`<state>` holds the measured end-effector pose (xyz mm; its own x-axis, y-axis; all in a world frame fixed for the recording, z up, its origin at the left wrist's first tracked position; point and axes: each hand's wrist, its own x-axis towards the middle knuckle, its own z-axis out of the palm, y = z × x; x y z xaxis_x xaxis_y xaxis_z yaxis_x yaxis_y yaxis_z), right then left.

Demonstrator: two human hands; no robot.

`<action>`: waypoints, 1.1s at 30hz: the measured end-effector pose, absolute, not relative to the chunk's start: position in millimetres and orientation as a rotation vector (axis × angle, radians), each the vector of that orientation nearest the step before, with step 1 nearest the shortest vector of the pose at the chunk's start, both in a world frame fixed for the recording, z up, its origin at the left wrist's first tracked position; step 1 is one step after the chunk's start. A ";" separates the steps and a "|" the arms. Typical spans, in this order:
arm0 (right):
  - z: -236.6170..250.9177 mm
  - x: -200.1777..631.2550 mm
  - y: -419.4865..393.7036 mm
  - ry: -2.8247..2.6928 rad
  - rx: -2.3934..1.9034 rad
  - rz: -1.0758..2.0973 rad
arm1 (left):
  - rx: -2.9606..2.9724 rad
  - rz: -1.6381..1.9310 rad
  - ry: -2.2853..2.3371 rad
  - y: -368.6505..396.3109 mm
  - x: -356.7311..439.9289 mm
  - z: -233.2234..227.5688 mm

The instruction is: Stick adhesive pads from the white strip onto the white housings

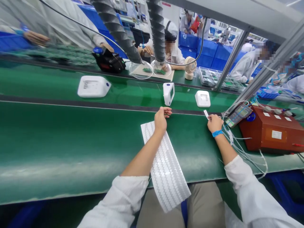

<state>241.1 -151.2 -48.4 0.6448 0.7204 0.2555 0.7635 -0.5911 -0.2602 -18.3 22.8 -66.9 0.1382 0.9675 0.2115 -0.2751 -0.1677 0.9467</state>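
Open green belt [59, 139] is lying free to the left of the sticker sheet [166, 167]; the brown box [270, 129] and its white cables [239, 145] are blocking the right side.

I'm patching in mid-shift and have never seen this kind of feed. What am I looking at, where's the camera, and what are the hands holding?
The single view comes from a camera on a worker's head, looking down at their own bare arms over a green conveyor belt. The left hand reaches forward, fingers pinched; whether it holds anything is unclear. Under that arm lies a white label sheet. The right hand, with a blue wristband, pinches a small white label. Three white devices sit on the belt. A red-brown box with cables stands to the right. Other workers sit across the belt.
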 end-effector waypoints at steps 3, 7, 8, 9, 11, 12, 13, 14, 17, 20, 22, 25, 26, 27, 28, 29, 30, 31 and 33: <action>-45.7 242.2 -147.1 -1.136 -2.512 -0.240 | 1.217 1.322 0.779 21.3 -15.9 -65.5; -49.8 227.6 -124.6 -1.313 -2.371 -0.284 | 1.171 1.306 0.764 20.8 -12.8 -62.4; -52.9 222.0 -114.9 -1.384 -2.311 -0.281 | 1.157 1.301 0.762 20.9 -12.3 -61.7; -56.5 216.4 -103.8 -1.445 -2.256 -0.272 | 1.146 1.297 0.759 20.9 -11.8 -61.1; -64.2 207.1 -78.6 -1.481 -2.211 -0.234 | 1.141 1.291 0.752 20.1 -11.2 -60.1; -67.4 204.2 -65.2 -1.454 -2.230 -0.214 | 1.150 1.290 0.748 19.3 -10.9 -59.7; -69.6 203.0 -51.7 -1.403 -2.270 -0.196 | 1.163 1.288 0.745 18.2 -10.7 -59.4; -70.7 203.6 -38.6 -1.350 -2.308 -0.187 | 1.179 1.286 0.743 16.8 -10.6 -59.1; -66.1 214.2 -3.6 -1.212 -2.385 -0.204 | 1.222 1.285 0.739 12.6 -10.5 -58.2; -55.4 229.9 22.6 -1.000 -2.499 -0.183 | 1.250 1.278 0.742 9.2 -11.0 -57.7; -49.9 238.5 34.9 -0.893 -2.551 -0.141 | 1.268 1.269 0.737 7.5 -11.6 -57.7; -46.5 247.0 45.8 -0.863 -2.573 -0.100 | 1.286 1.259 0.716 6.4 -12.0 -58.2; -46.1 248.7 47.7 -0.863 -2.580 -0.094 | 1.288 1.260 0.711 6.7 -11.8 -58.4; -45.6 250.0 48.7 -0.870 -2.586 -0.092 | 1.287 1.263 0.707 7.3 -11.6 -58.6; -44.9 250.9 48.9 -0.882 -2.588 -0.098 | 1.282 1.268 0.704 8.3 -11.3 -58.7; -43.8 251.3 48.1 -0.898 -2.581 -0.116 | 1.274 1.274 0.702 9.6 -10.9 -58.9; -42.3 251.0 46.2 -0.923 -2.562 -0.143 | 1.262 1.280 0.701 11.1 -10.7 -59.1; -40.5 250.0 42.9 -0.958 -2.531 -0.176 | 1.248 1.284 0.700 12.7 -10.5 -59.3; -36.6 244.9 31.4 -1.071 -2.439 -0.243 | 1.224 1.289 0.704 15.7 -10.4 -59.5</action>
<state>244.9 31.4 -36.6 0.6810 0.6501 0.3371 0.7319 -0.5896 -0.3415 -10.4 15.7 -59.5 0.2121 0.9500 0.2291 -0.3209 -0.1538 0.9345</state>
